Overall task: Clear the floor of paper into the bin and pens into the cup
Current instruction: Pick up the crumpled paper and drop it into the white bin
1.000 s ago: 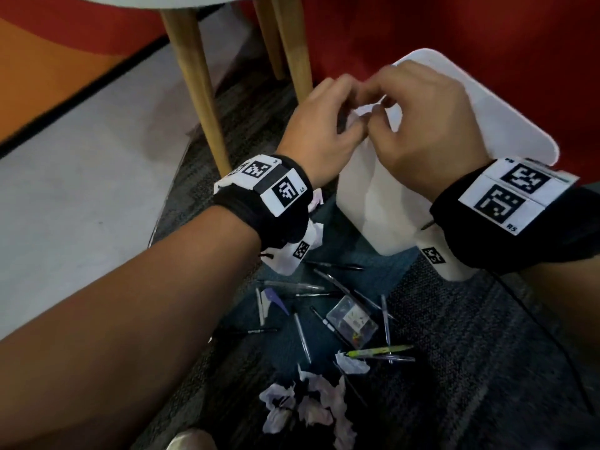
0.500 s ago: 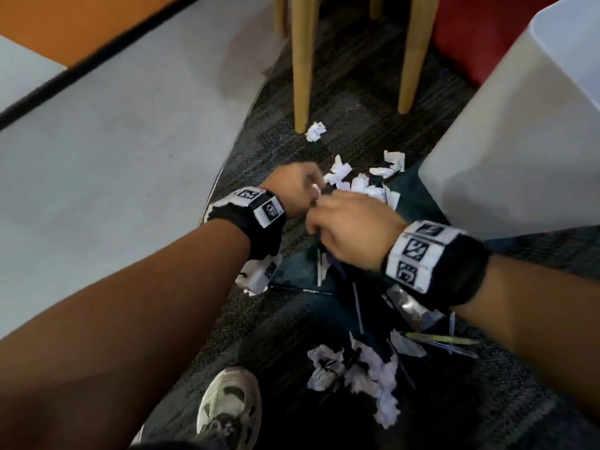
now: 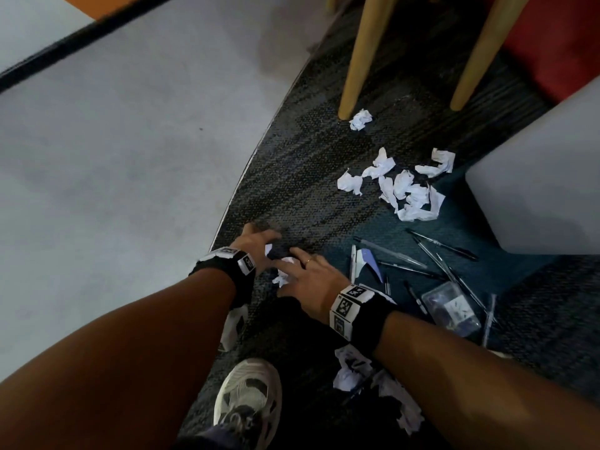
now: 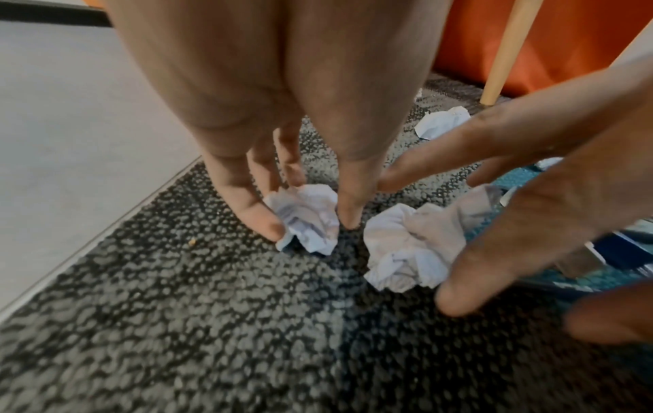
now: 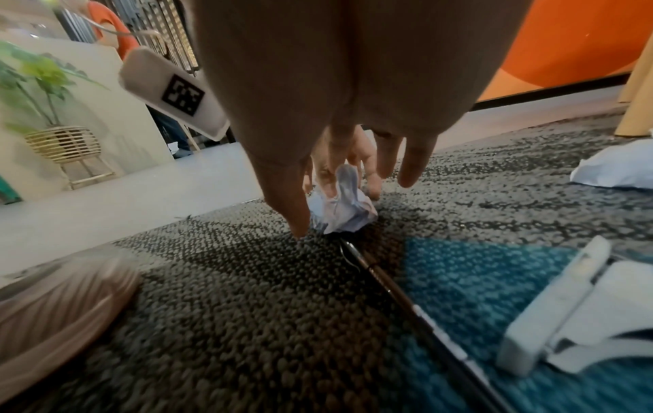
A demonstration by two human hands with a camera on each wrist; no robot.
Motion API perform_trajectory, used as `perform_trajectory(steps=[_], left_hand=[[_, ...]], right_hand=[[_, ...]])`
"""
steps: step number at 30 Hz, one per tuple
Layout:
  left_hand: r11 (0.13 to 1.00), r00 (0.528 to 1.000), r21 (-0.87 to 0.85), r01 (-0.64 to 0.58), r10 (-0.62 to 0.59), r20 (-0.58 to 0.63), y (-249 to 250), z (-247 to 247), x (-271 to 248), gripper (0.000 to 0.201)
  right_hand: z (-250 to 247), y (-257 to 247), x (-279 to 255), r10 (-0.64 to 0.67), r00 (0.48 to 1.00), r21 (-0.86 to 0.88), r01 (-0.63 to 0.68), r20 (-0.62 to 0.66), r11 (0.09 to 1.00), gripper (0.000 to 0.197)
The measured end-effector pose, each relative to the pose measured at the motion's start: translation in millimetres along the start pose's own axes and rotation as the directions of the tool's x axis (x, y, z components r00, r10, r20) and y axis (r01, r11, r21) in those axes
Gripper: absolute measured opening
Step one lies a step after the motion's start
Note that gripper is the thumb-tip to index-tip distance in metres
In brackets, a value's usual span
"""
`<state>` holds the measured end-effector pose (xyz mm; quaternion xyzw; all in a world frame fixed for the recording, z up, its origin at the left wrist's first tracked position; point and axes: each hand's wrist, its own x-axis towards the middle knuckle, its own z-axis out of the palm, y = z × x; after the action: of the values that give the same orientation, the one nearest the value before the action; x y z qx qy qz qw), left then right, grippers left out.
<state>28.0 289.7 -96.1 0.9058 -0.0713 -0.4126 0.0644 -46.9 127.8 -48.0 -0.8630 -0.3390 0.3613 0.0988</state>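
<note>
Left hand [image 3: 256, 243]: reaches down to the carpet [image 3: 302, 177], fingers pointing downward; thumb and fingertips pinch a small paper ball [image 4: 306, 216] from both sides while it lies on the pile.

Right hand [image 3: 311, 277]: lowered just beside the left, fingers spread and straight, arched over a second paper ball [image 4: 411, 247]; it grasps nothing, and whether its fingertips touch the paper cannot be told.

Paper balls: crumpled, no clear long axis, lying near each other at the carpet's curved edge.

Further paper: a cluster of crumpled scraps [image 3: 402, 186] farther out on the carpet, one single scrap [image 3: 360, 119] at the foot of a wooden leg [image 3: 360, 60], and more scraps [image 3: 350, 368] under the right forearm.

Pens [image 3: 431, 254]: several, scattered flat on the blue patch of carpet to the right of the hands, long axes at mixed angles, most running diagonally.

Clear plastic cup [image 3: 453, 306]: lies on its side among the pens.

White bin [image 3: 539, 177]: stands at the right edge, near the scrap cluster.

Surroundings: dark mottled carpet with a blue section, bordered by smooth grey floor [image 3: 113, 157]; a white shoe [image 3: 248, 397] at bottom centre; an orange wall behind.
</note>
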Motion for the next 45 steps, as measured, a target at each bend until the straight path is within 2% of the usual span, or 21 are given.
perform_trajectory(steps=[4,9,13,15,18,20,22,26,28,32,34,35,37,41,44,45], left_hand=[[0.999,1.000,-0.029,0.015,-0.014,0.025,6.2,7.2,4.4,0.039],[0.996,0.999,-0.073,0.040,-0.040,0.004,14.5,-0.7,4.0,0.032],[0.993,0.999,-0.121,0.012,-0.016,-0.034,32.9,-21.0,9.8,0.032],[0.992,0.997,-0.123,-0.004,-0.006,-0.080,49.4,-31.0,11.5,0.031],[0.986,0.982,-0.142,-0.092,0.067,-0.174,82.7,-46.6,14.2,0.031],[0.972,0.963,-0.157,-0.172,0.133,-0.232,107.2,-57.6,14.8,0.031],[0.950,0.942,-0.188,-0.248,0.190,-0.277,131.8,-68.9,12.4,0.029],[0.895,0.890,-0.253,-0.367,0.259,-0.376,177.2,-91.1,6.3,0.023],[0.858,0.858,-0.287,-0.426,0.282,-0.430,201.5,-104.3,1.7,0.019],[0.776,0.801,-0.328,-0.538,0.350,-0.485,246.4,-131.7,-9.1,0.020],[0.718,0.761,-0.360,-0.595,0.360,-0.540,268.4,-142.6,-16.8,0.021],[0.693,0.735,-0.358,-0.625,0.369,-0.568,278.7,-148.2,-21.9,0.021],[0.666,0.681,-0.320,-0.674,0.392,-0.619,297.2,-161.3,-35.5,0.019],[0.545,0.545,-0.264,-0.796,0.455,-0.704,335.8,-187.7,-68.8,0.016],[0.473,0.447,-0.204,-0.857,0.484,-0.752,362.3,-199.9,-89.0,0.018],[0.453,0.422,-0.188,-0.872,0.497,-0.758,372.1,-202.4,-94.2,0.019]], right_hand=[[3.0,7.3,5.8,0.068,0.990,0.020,-0.071,0.127,0.997,0.047],[8.5,11.7,8.3,0.136,0.984,0.071,-0.145,0.113,0.987,0.044],[7.0,20.4,0.9,0.168,0.985,0.158,-0.161,-0.032,0.974,0.045],[-0.8,28.1,-8.2,0.180,0.978,0.162,-0.162,-0.107,0.973,0.038],[-18.5,44.8,-24.8,0.197,0.954,0.178,-0.159,-0.224,0.971,0.028],[-28.2,59.2,-37.3,0.202,0.917,0.195,-0.141,-0.344,0.971,0.032],[-37.2,74.7,-52.4,0.227,0.867,0.225,-0.138,-0.443,0.965,0.033],[-61.4,103.5,-91.2,0.299,0.740,0.213,-0.212,-0.602,0.954,0.015],[-76.8,113.4,-116.1,0.308,0.674,0.172,-0.263,-0.671,0.949,0.018],[-108.5,119.4,-176.9,0.327,0.600,0.119,-0.359,-0.730,0.926,0.017],[-123.0,119.4,-210.6,0.393,0.541,0.184,-0.400,-0.743,0.898,0.016],[-129.5,119.8,-226.8,0.430,0.500,0.236,-0.406,-0.752,0.883,0.015],[-141.1,120.4,-257.2,0.486,0.383,0.344,-0.382,-0.786,0.857,0.013],[-156.0,128.7,-307.8,0.579,0.085,0.535,-0.291,-0.811,0.793,0.017],[-160.5,141.9,-330.6,0.609,-0.064,0.600,-0.285,-0.790,0.748,0.023],[-159.8,147.3,-339.0,0.614,-0.098,0.611,-0.304,-0.783,0.731,0.023]])
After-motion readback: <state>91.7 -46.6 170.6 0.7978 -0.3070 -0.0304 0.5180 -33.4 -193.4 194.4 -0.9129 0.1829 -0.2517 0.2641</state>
